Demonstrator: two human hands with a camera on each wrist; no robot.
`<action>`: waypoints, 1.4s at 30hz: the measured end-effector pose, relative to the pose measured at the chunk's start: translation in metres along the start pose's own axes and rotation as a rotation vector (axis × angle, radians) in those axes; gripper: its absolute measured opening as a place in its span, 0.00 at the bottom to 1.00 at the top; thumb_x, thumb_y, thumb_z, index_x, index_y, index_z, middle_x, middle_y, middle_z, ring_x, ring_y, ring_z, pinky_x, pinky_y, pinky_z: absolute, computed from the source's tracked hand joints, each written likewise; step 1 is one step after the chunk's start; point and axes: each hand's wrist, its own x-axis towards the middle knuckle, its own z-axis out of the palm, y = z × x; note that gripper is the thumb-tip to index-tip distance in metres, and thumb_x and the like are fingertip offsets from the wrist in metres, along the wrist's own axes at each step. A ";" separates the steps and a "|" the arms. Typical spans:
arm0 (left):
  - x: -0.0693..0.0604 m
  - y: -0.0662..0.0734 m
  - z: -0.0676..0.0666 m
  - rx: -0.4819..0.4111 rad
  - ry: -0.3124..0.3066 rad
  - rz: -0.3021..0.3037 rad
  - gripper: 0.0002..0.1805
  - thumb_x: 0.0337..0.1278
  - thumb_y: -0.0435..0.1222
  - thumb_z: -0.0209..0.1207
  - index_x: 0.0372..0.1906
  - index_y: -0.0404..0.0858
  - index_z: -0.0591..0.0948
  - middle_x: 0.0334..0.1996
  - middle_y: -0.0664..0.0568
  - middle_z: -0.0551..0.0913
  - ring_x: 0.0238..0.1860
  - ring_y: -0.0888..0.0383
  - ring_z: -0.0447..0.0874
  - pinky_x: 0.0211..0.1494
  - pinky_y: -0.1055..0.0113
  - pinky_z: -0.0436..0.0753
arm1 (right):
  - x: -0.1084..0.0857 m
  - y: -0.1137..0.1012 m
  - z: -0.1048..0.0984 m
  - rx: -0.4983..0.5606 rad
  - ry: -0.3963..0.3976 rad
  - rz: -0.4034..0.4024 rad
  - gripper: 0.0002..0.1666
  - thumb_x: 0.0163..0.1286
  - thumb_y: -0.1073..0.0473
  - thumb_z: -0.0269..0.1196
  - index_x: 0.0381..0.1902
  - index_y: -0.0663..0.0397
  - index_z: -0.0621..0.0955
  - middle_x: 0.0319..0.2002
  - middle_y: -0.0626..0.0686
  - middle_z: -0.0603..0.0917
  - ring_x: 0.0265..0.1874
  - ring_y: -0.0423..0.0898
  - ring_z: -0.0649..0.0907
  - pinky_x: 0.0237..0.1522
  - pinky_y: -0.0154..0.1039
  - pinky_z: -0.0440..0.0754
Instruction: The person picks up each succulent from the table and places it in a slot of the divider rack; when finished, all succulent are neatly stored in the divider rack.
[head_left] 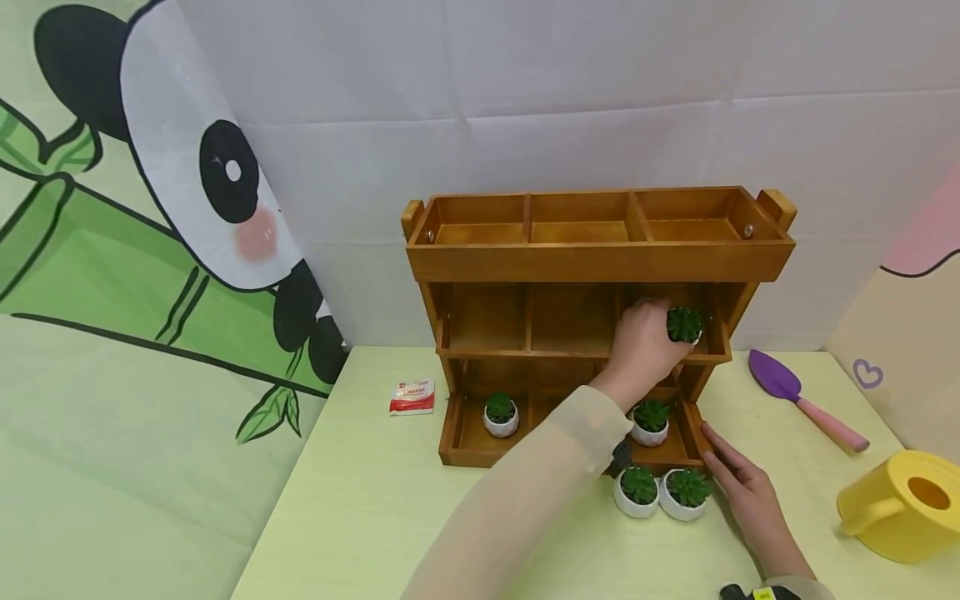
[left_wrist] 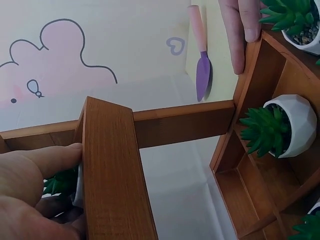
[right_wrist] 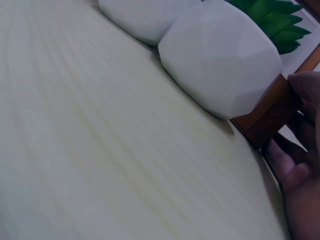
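Observation:
My left hand (head_left: 647,343) pinches a small potted succulent (head_left: 684,324) at the right compartment of the wooden rack's middle tier (head_left: 570,321). In the left wrist view, a wooden rail partly hides the pot beside the left hand (left_wrist: 35,195). My right hand (head_left: 753,504) rests its extended fingers against the outer right side of the bottom tier (head_left: 480,457). One potted succulent (head_left: 501,415) stands in that tier's left compartment, another (head_left: 650,422) towards its right. Two more, a left one (head_left: 637,491) and a right one (head_left: 684,493), stand side by side on the table before the rack.
A red and white packet (head_left: 412,397) lies left of the rack. To the right lie a purple trowel with a pink handle (head_left: 832,423) and, nearer the front, a yellow watering can (head_left: 903,508). The rack's top tier (head_left: 600,262) has three bare compartments.

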 end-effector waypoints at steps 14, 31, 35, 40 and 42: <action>-0.008 -0.006 0.000 -0.072 0.010 0.043 0.31 0.59 0.45 0.75 0.67 0.43 0.81 0.60 0.56 0.82 0.60 0.61 0.81 0.61 0.74 0.79 | 0.000 -0.002 0.000 -0.009 0.006 -0.007 0.35 0.83 0.42 0.54 0.82 0.40 0.64 0.79 0.43 0.62 0.64 0.16 0.62 0.56 0.13 0.65; -0.036 -0.028 0.000 -0.398 0.142 0.178 0.32 0.60 0.38 0.75 0.68 0.38 0.78 0.62 0.50 0.81 0.62 0.58 0.81 0.61 0.78 0.76 | -0.002 -0.002 0.000 0.004 0.006 -0.009 0.35 0.83 0.42 0.54 0.82 0.42 0.64 0.79 0.42 0.63 0.64 0.16 0.62 0.56 0.13 0.66; -0.042 -0.033 0.000 -0.473 0.152 0.209 0.30 0.60 0.35 0.74 0.67 0.38 0.79 0.62 0.48 0.81 0.63 0.59 0.80 0.63 0.80 0.74 | -0.002 -0.002 0.000 0.011 0.007 -0.010 0.35 0.84 0.42 0.53 0.82 0.43 0.64 0.79 0.41 0.63 0.64 0.17 0.63 0.57 0.14 0.67; -0.051 -0.039 0.001 -0.557 0.147 0.222 0.30 0.60 0.33 0.74 0.68 0.38 0.79 0.63 0.48 0.81 0.64 0.60 0.79 0.64 0.80 0.72 | -0.001 -0.002 0.000 0.016 0.007 -0.006 0.35 0.84 0.42 0.53 0.82 0.44 0.64 0.79 0.41 0.63 0.64 0.17 0.63 0.57 0.15 0.67; -0.055 -0.041 0.002 -0.584 0.146 0.224 0.31 0.60 0.33 0.74 0.68 0.38 0.79 0.63 0.49 0.81 0.64 0.59 0.79 0.65 0.79 0.72 | -0.001 -0.002 0.000 0.016 0.007 -0.006 0.35 0.84 0.42 0.53 0.82 0.44 0.64 0.79 0.41 0.63 0.64 0.18 0.63 0.57 0.15 0.67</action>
